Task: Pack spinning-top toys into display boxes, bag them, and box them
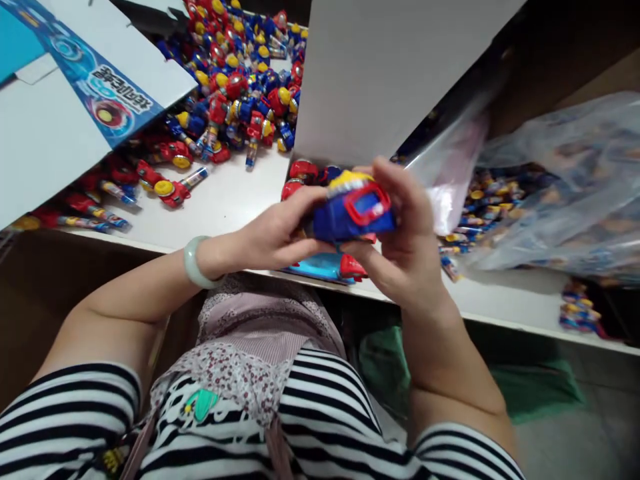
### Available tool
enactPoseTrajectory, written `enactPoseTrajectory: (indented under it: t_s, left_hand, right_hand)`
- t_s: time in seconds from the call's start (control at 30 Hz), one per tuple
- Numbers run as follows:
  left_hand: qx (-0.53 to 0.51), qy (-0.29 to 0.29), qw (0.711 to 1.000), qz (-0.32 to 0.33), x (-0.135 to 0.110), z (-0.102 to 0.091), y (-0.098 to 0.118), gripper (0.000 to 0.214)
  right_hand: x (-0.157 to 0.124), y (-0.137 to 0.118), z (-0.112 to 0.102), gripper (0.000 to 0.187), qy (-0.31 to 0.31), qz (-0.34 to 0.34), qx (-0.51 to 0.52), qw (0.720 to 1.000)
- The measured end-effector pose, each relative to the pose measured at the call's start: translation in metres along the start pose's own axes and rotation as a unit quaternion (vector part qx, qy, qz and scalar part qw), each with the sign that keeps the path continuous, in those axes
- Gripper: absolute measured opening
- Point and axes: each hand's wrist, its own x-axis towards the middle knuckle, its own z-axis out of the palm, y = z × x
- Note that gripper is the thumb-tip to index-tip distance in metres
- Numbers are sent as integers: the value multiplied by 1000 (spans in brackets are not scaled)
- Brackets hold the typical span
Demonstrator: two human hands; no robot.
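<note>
head view: hands (400, 260) grip blue plastic toy (345, 217)

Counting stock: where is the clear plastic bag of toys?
In the head view, the clear plastic bag lies on the white table's right end, right of the person's right hand and an upright white board.

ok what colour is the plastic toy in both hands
Blue plastic toy, red frame, yellow top, best in head view
</note>
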Motion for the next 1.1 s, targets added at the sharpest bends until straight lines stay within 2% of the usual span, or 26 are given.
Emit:
enactPoseTrajectory:
  t_s: [0.07,0.1,0.17,0.23,0.33,0.43,0.6,0.73,0.87,1.0,1.1]
  left_hand:
    - [9,-52,998,33,-1,4,0,61]
    - [22,-60,997,46,-1,2,-4,63]
    - [66,-36,995,59,-3,-6,-13,64]
    - [125,10,990,66,-12,-16,-25,54]
    - [203,9,977,66,-36,-20,-38,35]
    - [238,-2,970,45,-59,-10,-44,32]
    - [213,5,976,47,-71,1,-49,27]
    - [193,3,979,70,-70,-1,-55,30]
    - [176,-1,982,63,-72,0,-60,33]
    - [160,8,985,67,-76,2,-65,38]
    - [155,18,985,67,-78,2,-68,40]
  right_hand:
    - [-18,7,-8,64,-5,-14,25,1000]
    - [-24,12,-12,66,-4,-21,34,999]
    - [-31,20,-18,68,-4,-12,20,1000]
    - [-35,27,-17,66,-34,-12,-22,999]
    - [-41,36,-1,54,-128,-46,-111,984]
    - [-49,41,20,48,-165,-74,-159,971]
    - [-59,44,28,45,-155,-112,-157,969]
    - [-57,49,26,48,-126,-86,-138,979]
    - [-57,50,26,53,-149,-68,-127,978]
    - [-63,45,33,54,-97,-75,-157,980]
    - [-67,41,33,53,-100,-86,-177,975]
